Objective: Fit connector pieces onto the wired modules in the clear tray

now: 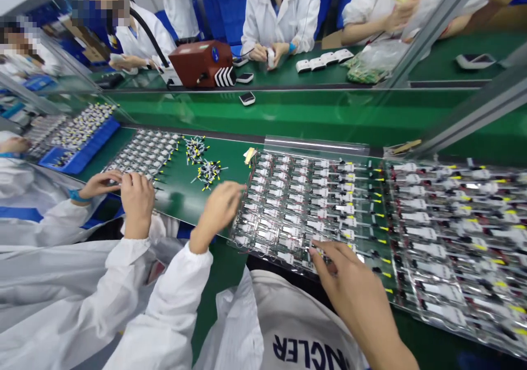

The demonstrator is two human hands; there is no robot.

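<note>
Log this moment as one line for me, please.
left hand: fingertips at edge of clear plastic tray | right hand: fingertips at wired white modules | nearby: co-worker's hands at rows of wired parts

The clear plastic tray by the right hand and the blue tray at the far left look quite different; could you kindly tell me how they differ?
The clear plastic tray is see-through, whereas the blue tray is opaque. The clear plastic tray also looks far larger in view and lies under the right hand, while the blue tray sits well away to the left. Both hold many small parts in rows, though the blue tray's parts are hard to identify.
</note>
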